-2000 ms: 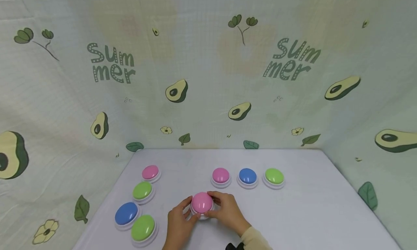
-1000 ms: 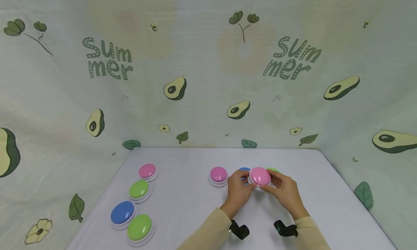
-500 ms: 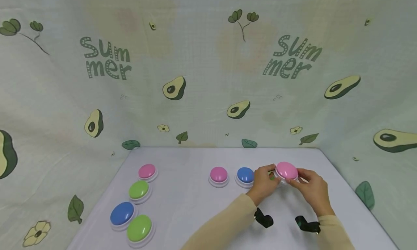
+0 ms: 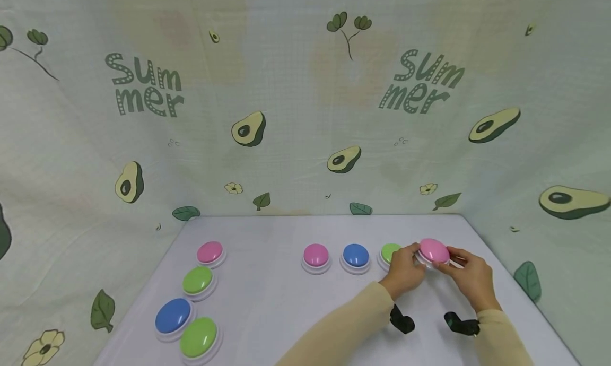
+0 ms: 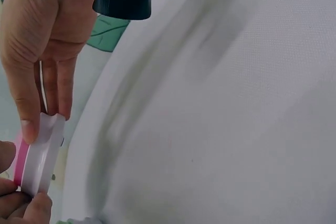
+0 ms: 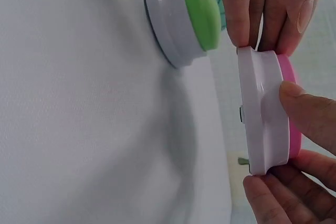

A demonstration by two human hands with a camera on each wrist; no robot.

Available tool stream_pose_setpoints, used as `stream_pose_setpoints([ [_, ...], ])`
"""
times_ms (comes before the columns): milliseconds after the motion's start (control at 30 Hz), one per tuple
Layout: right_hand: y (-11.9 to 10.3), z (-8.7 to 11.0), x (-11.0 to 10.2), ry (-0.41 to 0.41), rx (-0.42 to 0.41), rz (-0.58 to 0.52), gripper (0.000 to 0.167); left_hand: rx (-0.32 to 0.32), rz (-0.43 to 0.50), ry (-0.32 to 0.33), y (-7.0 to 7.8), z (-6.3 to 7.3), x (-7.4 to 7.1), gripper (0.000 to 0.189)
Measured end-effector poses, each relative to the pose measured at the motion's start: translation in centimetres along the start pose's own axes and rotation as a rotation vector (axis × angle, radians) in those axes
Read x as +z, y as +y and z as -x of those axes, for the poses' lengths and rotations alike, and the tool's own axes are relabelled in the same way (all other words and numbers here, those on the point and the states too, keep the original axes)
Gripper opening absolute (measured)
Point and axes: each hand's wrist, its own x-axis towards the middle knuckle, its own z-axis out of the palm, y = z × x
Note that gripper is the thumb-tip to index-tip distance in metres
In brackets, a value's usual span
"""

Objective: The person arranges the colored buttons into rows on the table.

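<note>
Both hands pinch a pink push button (image 4: 434, 250) with a white round base at the right end of the back row. My left hand (image 4: 404, 273) grips its left side, and my right hand (image 4: 471, 278) holds the opposite side with thumb and fingers. In the right wrist view, the held button (image 6: 270, 111) is raised off the tabletop, pink dome facing away from it. Left of my left hand sits a green button (image 4: 390, 251), partly covered by that hand. The left wrist view shows the white base (image 5: 43, 156) between the fingertips of both hands.
Left along the back row stand a blue button (image 4: 356, 255) and another pink button (image 4: 316, 255). A line of several buttons, including a large blue one (image 4: 173, 316), runs down the table's left side. A printed cloth (image 4: 296, 90) hangs behind the white table (image 4: 267, 302).
From near the front middle, both hands have carried the pink button back and to the right, past the blue and green buttons. In the last half second it shifted slightly further right.
</note>
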Motion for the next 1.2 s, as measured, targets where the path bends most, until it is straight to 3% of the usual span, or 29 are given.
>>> stream_pose_setpoints([
  [233, 1.0, -0.9, 0.4, -0.007, -0.01, 0.023, 0.066, -0.022, -0.022, -0.089, -0.6, 0.0, 0.7, 0.069],
  [533, 2.1, -2.1, 0.8, -0.054, -0.033, 0.042, 0.065, -0.04, -0.091, -0.117, -1.8, -0.5, 2.0, 0.072],
  [933, 2.6, -2.9, 1.2, -0.102, 0.017, 0.049, 0.07, -0.146, 0.005, -0.137, -1.8, -0.2, 3.0, 0.076],
  [1200, 3.5, -3.1, 1.2, -0.115, -0.012, 0.058, 0.069, -0.164, -0.021, -0.164, -1.9, 0.0, 3.2, 0.077],
])
